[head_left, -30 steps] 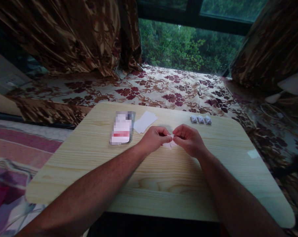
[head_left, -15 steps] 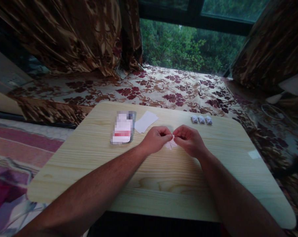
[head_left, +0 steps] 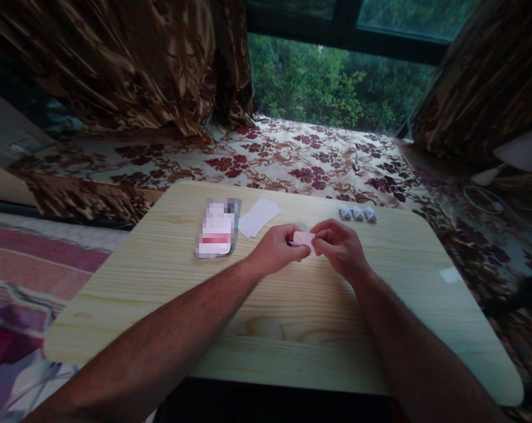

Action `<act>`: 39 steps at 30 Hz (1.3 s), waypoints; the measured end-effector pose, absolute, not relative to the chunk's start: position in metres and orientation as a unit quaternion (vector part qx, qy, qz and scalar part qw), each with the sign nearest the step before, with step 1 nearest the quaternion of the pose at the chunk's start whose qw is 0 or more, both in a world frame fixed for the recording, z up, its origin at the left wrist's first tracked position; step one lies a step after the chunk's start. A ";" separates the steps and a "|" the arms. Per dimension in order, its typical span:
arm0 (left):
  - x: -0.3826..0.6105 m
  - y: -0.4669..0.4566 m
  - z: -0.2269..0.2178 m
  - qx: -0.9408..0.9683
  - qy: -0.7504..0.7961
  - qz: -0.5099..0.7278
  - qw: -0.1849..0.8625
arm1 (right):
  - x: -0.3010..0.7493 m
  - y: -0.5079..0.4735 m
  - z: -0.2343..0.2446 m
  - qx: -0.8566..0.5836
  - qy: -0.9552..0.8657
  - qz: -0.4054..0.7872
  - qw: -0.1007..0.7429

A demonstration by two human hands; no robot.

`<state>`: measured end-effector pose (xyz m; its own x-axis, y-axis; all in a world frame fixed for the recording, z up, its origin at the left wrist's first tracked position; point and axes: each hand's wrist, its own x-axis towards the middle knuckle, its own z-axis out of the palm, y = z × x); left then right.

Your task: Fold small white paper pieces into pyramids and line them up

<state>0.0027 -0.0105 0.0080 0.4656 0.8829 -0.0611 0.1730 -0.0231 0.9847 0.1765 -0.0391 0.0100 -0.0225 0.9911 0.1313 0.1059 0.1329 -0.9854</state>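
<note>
A small piece of folded white paper (head_left: 304,238) is pinched between both hands, just over the wooden table (head_left: 292,311). My left hand (head_left: 281,247) grips its left side, thumb in front and fingers curled behind. On the right side, my right hand (head_left: 340,245) holds it between thumb and fingertips. Creases show on the paper's front; the fingers cover its ends. Beyond my left hand lie loose sheets of white paper (head_left: 260,216), overlapping. Three small folded paper pieces (head_left: 357,213), pointed on top, stand in a row beyond my right hand.
A phone (head_left: 217,229), partly blurred out, lies left of the sheets. A white scrap (head_left: 450,275) is at the table's right edge. Past the far edge is a ledge with floral cloth (head_left: 310,158), below a window between brown curtains (head_left: 160,64). A striped bedspread (head_left: 40,258) is at left.
The paper between my hands has been turned and raised, so a flat creased face now shows where pointed flaps hung below the fingers. Both hands stay close together in nearly the same place.
</note>
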 end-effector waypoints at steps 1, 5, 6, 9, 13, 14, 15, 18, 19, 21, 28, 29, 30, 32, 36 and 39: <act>0.003 -0.011 0.009 0.639 0.417 0.310 0.567 | 0.176 -0.039 0.010 -0.491 -0.563 0.440 0.498; 0.003 -0.011 0.015 0.616 0.449 0.324 0.561 | 0.175 -0.041 0.008 -0.497 -0.574 0.417 0.499; 0.003 -0.011 0.016 0.610 0.454 0.331 0.559 | 0.174 -0.041 0.007 -0.497 -0.579 0.406 0.504; 0.004 -0.010 0.014 0.597 0.459 0.352 0.557 | 0.174 -0.042 0.003 -0.506 -0.602 0.351 0.508; 0.005 -0.008 0.005 0.593 0.451 0.378 0.549 | 0.174 -0.043 0.000 -0.522 -0.656 0.230 0.495; 0.005 -0.008 0.003 0.594 0.450 0.383 0.546 | 0.174 -0.043 0.000 -0.521 -0.668 0.199 0.493; 0.005 -0.007 0.001 0.595 0.450 0.386 0.543 | 0.174 -0.043 0.001 -0.517 -0.680 0.170 0.491; 0.005 -0.007 -0.001 0.597 0.451 0.390 0.537 | 0.174 -0.044 0.004 -0.507 -0.704 0.105 0.487; 0.005 -0.007 -0.001 0.597 0.450 0.392 0.536 | 0.174 -0.044 0.005 -0.504 -0.708 0.093 0.485; 0.005 -0.008 0.002 0.599 0.450 0.397 0.530 | 0.174 -0.045 0.006 -0.503 -0.715 0.078 0.480; 0.007 -0.014 0.018 0.588 0.459 0.355 0.564 | 0.174 -0.046 0.006 -0.500 -0.723 0.055 0.473; 0.007 -0.014 0.018 0.584 0.459 0.353 0.569 | 0.174 -0.046 0.007 -0.501 -0.724 0.054 0.471; 0.008 -0.014 0.018 0.583 0.459 0.351 0.571 | 0.174 -0.046 0.007 -0.502 -0.725 0.053 0.469; 0.008 -0.014 0.017 0.583 0.462 0.350 0.569 | 0.173 -0.046 0.007 -0.502 -0.726 0.050 0.467; 0.008 -0.014 0.015 0.585 0.464 0.354 0.563 | 0.174 -0.046 0.006 -0.502 -0.726 0.051 0.468; 0.008 -0.014 0.014 0.586 0.464 0.356 0.561 | 0.175 -0.045 0.004 -0.505 -0.728 0.051 0.461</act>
<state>0.0082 -0.0139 0.0143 0.3162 0.9432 -0.1024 0.1436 0.0591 0.9879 0.1751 -0.0454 0.0042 -0.0658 0.7823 0.6195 0.6885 0.4850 -0.5393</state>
